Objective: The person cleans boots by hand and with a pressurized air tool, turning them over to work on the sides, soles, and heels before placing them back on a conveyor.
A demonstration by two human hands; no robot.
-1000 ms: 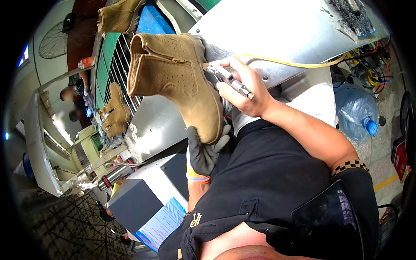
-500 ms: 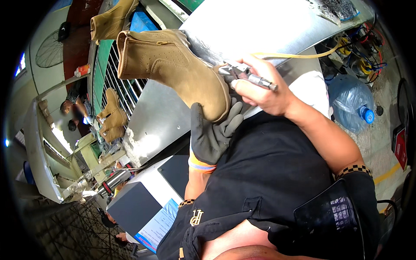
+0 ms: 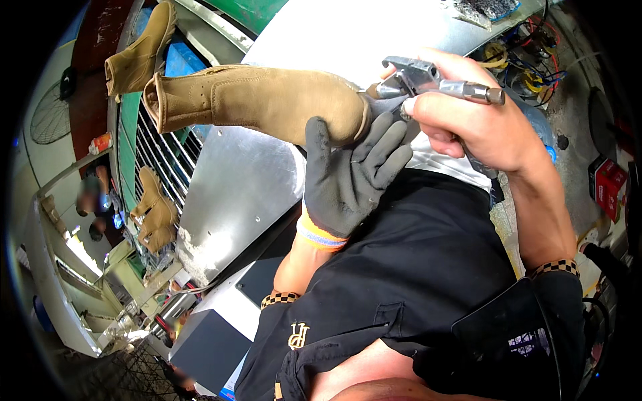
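A tan ankle boot [image 3: 267, 100] lies on its side over the metal table, its toe toward me and its shaft to the left. My left hand [image 3: 351, 174], in a grey-palmed work glove with an orange cuff, grips the toe, with the thumb along the upper and the fingers by the sole edge. A metal spray gun [image 3: 418, 77] is in my bare right hand [image 3: 481, 110], fingers wrapped round its grip. Its nozzle end points left, close to the boot's toe. Part of the gun's handle is hidden by my fingers.
The bare metal table [image 3: 234, 187] runs under the boot. Another tan boot [image 3: 140, 53] stands at the far left, and more boots [image 3: 154, 207] sit beyond the slatted rack [image 3: 160, 160]. Cables [image 3: 535, 63] tangle at the right. A red box [image 3: 607, 187] is on the floor.
The boot has turned, so its upper faces me more and its shaft points left. My right hand and the spray gun have moved right and slightly up. The left palm shows more.
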